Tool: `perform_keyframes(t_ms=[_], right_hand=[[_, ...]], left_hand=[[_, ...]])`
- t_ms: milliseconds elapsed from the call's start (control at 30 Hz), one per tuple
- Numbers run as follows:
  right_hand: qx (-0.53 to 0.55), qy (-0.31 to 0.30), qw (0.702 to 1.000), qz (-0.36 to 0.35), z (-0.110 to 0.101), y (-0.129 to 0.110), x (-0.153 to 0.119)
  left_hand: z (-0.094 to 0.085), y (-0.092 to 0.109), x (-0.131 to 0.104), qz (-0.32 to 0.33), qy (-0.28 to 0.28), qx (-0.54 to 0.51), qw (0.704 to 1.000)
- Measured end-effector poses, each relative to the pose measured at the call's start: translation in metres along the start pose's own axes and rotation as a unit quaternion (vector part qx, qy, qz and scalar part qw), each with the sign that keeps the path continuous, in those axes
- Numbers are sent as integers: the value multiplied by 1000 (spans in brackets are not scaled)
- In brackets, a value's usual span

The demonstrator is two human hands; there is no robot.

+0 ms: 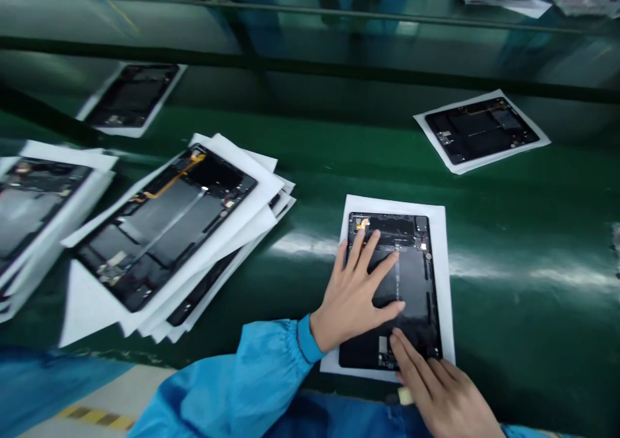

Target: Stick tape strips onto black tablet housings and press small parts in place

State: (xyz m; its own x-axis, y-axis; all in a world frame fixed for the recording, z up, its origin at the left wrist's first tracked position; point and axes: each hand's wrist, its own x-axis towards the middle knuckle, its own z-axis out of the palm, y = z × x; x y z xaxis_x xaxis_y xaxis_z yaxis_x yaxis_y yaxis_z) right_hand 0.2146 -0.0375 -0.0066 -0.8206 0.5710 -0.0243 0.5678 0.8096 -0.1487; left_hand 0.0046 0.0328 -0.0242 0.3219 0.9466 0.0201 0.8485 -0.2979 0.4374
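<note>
An opened tablet (411, 283) lies on a white sheet (397, 203), its black inner side with circuit parts and a pale ribbon cable facing up. My left hand (356, 289) rests on the tablet's left and middle part, open with fingers spread. At its lower edge, my right hand (436, 386) presses the index and middle fingertips near a small board (386, 354); its other fingers are curled under. Beneath that hand a small pale yellow end (405, 396) of something pokes out, mostly hidden.
To the left stands a stack of opened tablets (165, 231) with white sheets between them, and another stack (33, 212) at the edge. Single tablets lie at the far left (133, 95) and far right (484, 131) of the green bench (523, 334). Beyond a ledge, another person's hands show.
</note>
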Motion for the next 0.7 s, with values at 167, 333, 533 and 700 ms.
perform_keyframes(t_ms=[167, 333, 533, 700], right_hand=[[41, 42, 998, 7, 19, 0, -4], [136, 72, 987, 55, 11, 6, 1], [272, 186, 907, 263, -38, 76, 48], [191, 203, 855, 437, -46, 178, 101]], left_hand=[[-1, 1, 2, 11, -32, 12, 999], [-12, 0, 10, 51, -19, 8, 998], [-44, -23, 56, 9, 48, -129, 990], [-48, -43, 72, -15, 105, -186, 977]])
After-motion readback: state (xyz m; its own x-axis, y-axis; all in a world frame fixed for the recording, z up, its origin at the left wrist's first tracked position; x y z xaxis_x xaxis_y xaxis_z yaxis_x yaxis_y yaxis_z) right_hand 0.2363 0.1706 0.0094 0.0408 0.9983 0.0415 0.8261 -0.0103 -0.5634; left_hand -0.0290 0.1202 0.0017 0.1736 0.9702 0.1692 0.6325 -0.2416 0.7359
